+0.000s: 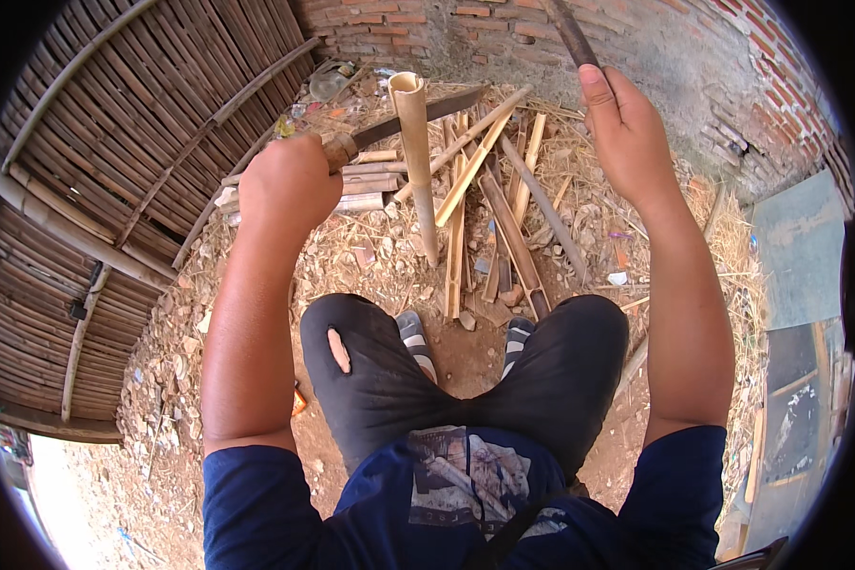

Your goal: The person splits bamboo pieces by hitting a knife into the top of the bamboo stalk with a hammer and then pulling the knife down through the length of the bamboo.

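Observation:
My left hand (pixel 290 185) is wrapped around the wooden handle of a machete (pixel 456 103), its long dark blade reaching to the right. A pale bamboo piece (pixel 414 161) stands upright in front of my knees and crosses the blade below its curled, open top. The bamboo hides the middle of the blade, so I cannot tell whether the edge is lodged in a split. Raised at the right, my right hand (pixel 627 133) grips a dark stick (pixel 572 33) that points up and leaves the picture, thumb along its side. That stick is apart from the machete and the bamboo.
Split bamboo strips and poles (pixel 513 228) lie piled on the littered ground beyond my feet. A bamboo-slat wall (pixel 114 123) rises on the left, a brick wall (pixel 399 28) at the back. Grey panels (pixel 803 247) lean at the right.

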Demonstrator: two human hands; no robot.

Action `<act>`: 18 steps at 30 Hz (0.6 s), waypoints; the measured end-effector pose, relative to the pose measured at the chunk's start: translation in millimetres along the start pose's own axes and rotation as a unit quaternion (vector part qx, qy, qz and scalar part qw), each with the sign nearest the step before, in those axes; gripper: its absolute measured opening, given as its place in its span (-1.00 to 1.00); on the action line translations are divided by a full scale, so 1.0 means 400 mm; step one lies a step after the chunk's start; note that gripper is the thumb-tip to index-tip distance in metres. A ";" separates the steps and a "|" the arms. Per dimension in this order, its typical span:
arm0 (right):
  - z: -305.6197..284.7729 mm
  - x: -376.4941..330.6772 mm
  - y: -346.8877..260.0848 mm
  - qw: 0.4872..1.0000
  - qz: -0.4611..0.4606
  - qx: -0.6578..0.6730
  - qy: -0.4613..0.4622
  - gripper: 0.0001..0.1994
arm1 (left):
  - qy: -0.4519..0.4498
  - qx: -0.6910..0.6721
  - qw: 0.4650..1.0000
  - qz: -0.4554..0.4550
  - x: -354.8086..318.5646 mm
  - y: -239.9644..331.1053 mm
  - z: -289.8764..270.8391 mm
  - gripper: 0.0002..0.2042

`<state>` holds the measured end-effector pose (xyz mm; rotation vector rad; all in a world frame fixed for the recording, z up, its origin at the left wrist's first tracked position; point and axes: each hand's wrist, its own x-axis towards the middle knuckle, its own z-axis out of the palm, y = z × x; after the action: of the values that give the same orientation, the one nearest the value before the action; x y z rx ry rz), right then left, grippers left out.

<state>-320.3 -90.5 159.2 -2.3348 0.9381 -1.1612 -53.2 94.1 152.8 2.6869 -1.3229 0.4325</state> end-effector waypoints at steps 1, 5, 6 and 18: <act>0.018 -0.008 0.011 1.000 -0.002 0.019 0.020 -0.44 | 0.002 -0.003 1.000 0.001 0.001 0.003 -0.001 -0.77; 0.113 -0.065 0.051 0.976 0.035 -0.152 -0.151 -0.47 | -0.002 -0.003 1.000 0.002 0.002 0.009 -0.001 -0.77; 0.116 -0.068 0.053 0.976 0.044 -0.138 -0.160 -0.47 | -0.008 -0.001 1.000 0.002 0.002 0.008 -0.001 -0.76; 0.050 -0.021 0.033 1.000 0.006 0.000 0.025 -0.40 | 0.007 0.000 1.000 0.019 0.013 -0.012 0.024 -0.72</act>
<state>-313.2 -93.1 135.0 -2.3065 0.9687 -1.2201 -44.5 90.9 145.2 2.6577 -1.3708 0.4537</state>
